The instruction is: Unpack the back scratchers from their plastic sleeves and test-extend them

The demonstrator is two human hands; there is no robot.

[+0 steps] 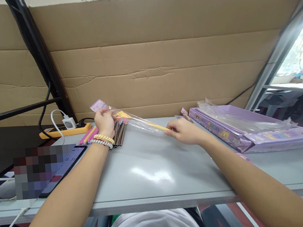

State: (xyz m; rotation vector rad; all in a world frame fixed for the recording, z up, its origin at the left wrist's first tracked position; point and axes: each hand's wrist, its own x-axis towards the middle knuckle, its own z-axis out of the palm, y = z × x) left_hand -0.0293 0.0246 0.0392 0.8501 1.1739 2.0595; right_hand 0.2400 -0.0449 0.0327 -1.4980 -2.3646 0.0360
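My left hand (105,121) is closed on the top end of a clear plastic sleeve (137,121) with a purple header card (97,105). Inside the sleeve lies a yellow stick with a small yellow hand shape (122,115) at its end. My right hand (183,130) pinches the yellow stick's other end (160,127) at the sleeve's open end. Under my left hand lie several brown and pink sticks (119,133) on the grey table (156,169). Beaded bracelets (103,140) circle my left wrist.
A purple flat box (248,128) with loose clear plastic on it lies at the right. A phone (58,167) rests at the left, behind it a yellow power strip (65,130) with a white charger. A cardboard wall (146,57) stands behind the table.
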